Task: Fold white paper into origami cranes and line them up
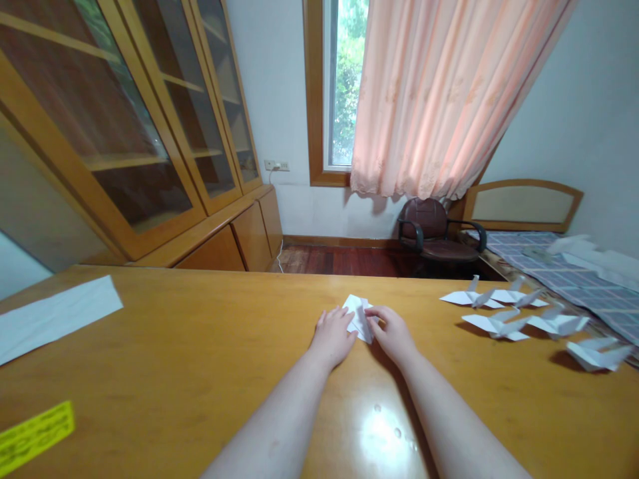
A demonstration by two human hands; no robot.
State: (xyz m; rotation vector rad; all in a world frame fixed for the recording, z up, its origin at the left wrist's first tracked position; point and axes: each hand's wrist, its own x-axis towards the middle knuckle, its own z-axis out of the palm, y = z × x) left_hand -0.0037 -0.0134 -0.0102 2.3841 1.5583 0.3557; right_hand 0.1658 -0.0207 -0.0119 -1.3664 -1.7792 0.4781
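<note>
A small piece of folded white paper (358, 315) lies on the wooden table (210, 372) near its far edge, with a flap raised along its right side. My left hand (333, 334) rests flat on the table with its fingers spread, the fingertips touching the left edge of the paper. On the other side, my right hand (392, 332) pinches the raised flap between thumb and fingers. Part of the paper's lower edge is hidden by the hands.
Several folded paper cranes (495, 324) stand at the table's right. A strip of white paper (60, 316) lies at the left, above a yellow label (37, 436). Beyond the table are a glass-door cabinet (194, 213), an office chair (439, 233) and a bed (554, 263).
</note>
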